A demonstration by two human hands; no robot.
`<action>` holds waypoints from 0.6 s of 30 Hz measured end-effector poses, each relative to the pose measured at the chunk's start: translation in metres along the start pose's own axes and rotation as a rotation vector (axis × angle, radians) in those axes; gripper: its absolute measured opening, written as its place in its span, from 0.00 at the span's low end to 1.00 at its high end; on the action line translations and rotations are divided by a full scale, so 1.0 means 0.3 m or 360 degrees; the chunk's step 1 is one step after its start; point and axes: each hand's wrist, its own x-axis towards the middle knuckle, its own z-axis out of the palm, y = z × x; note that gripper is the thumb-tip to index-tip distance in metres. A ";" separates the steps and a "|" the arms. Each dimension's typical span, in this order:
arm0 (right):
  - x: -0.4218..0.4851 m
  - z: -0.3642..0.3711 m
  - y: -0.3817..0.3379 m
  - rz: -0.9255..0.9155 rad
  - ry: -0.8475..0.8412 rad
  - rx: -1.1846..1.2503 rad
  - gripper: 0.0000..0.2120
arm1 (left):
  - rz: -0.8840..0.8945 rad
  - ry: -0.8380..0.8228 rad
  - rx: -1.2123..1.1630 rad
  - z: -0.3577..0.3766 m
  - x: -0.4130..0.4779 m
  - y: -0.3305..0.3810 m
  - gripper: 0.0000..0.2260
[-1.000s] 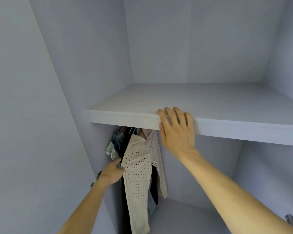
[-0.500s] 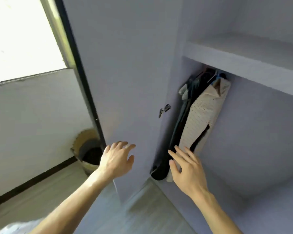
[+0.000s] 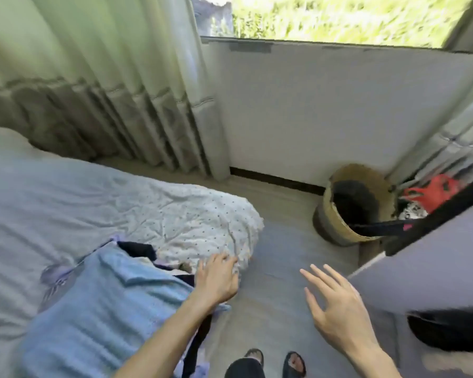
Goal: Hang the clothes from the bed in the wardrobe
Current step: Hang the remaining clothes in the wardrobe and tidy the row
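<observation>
While the left hand (image 3: 216,276) hangs loose and empty over the clothes (image 3: 101,309) heaped at the bed (image 3: 66,203) edge, and the right hand (image 3: 336,304) spreads wide beside it, a quick grab could tip them onto the floor (image 3: 279,241)

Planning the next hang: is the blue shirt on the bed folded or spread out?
Spread out: the blue shirt lies opened across the bed, collar showing.
</observation>
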 end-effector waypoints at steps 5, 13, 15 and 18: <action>0.104 0.077 -0.124 -0.0453 -0.0318 -0.0087 0.20 | -0.0628 -0.0005 -0.0249 0.072 -0.201 -0.283 0.22; 0.143 0.194 -0.278 -0.1096 -0.0622 -0.0186 0.21 | -0.1254 0.0059 -0.0662 0.252 -0.537 -0.394 0.24; 0.139 0.222 -0.321 -0.1211 -0.0679 -0.0194 0.21 | -0.1358 0.0065 -0.0759 0.300 -0.604 -0.392 0.23; 0.117 0.267 -0.417 -0.1377 -0.0761 -0.0222 0.21 | -0.1463 0.0073 -0.0833 0.351 -0.697 -0.395 0.23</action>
